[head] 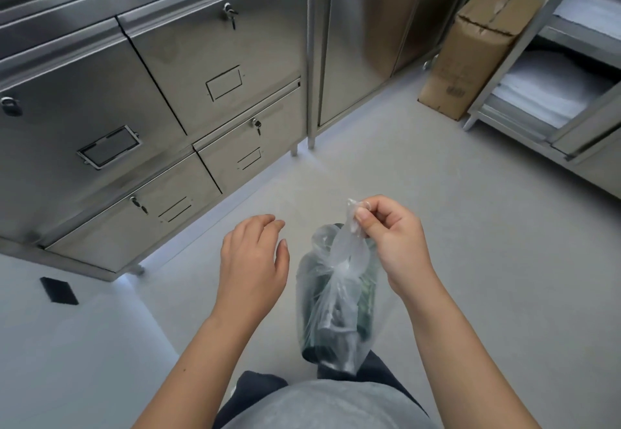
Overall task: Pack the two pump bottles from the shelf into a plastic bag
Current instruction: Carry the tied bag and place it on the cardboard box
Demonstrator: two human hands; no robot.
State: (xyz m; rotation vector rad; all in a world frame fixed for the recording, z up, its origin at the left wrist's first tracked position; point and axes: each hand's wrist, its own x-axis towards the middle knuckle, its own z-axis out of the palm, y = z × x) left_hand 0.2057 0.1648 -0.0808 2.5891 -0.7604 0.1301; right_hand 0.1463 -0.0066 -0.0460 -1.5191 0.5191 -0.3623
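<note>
A clear plastic bag [322, 280] hangs in front of me with its handles gathered and knotted above the load. Inside it stand two dark green pump bottles [336, 324], side by side, seen through the film. My right hand [393, 243] pinches the bag's handle ends between thumb and fingers and carries the weight. My left hand [252, 260] hovers just left of the bag, fingers relaxed and loosely bent, holding nothing and not touching the plastic.
Steel locker cabinets [151, 109] with keyed doors fill the left and back. A cardboard box [470, 52] stands at the back right beside a steel shelf unit [554, 92] with white stacked items. A small black object [58, 290] lies on the grey floor at left.
</note>
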